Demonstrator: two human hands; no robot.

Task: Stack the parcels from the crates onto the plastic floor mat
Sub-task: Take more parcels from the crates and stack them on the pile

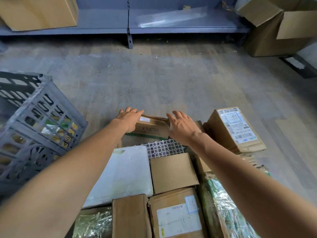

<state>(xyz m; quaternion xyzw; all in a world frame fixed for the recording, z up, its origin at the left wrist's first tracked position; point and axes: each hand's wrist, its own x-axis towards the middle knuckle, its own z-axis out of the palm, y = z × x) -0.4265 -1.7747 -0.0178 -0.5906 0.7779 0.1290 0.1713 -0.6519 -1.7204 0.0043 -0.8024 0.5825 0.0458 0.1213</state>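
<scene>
A small brown cardboard parcel with green print stands at the far edge of the white lattice floor mat. My left hand lies over its left top corner, fingers curled onto it. My right hand hovers at its right end with the fingers spread, close to the box or just touching it. Several more parcels lie on the mat nearer to me: a white flat package, a plain brown box, and a labelled box.
A grey plastic crate stands tilted at the left with packets inside. A labelled brown parcel sits at the mat's right. Grey shelving runs along the back, with cardboard cartons at the right. Bare floor lies between.
</scene>
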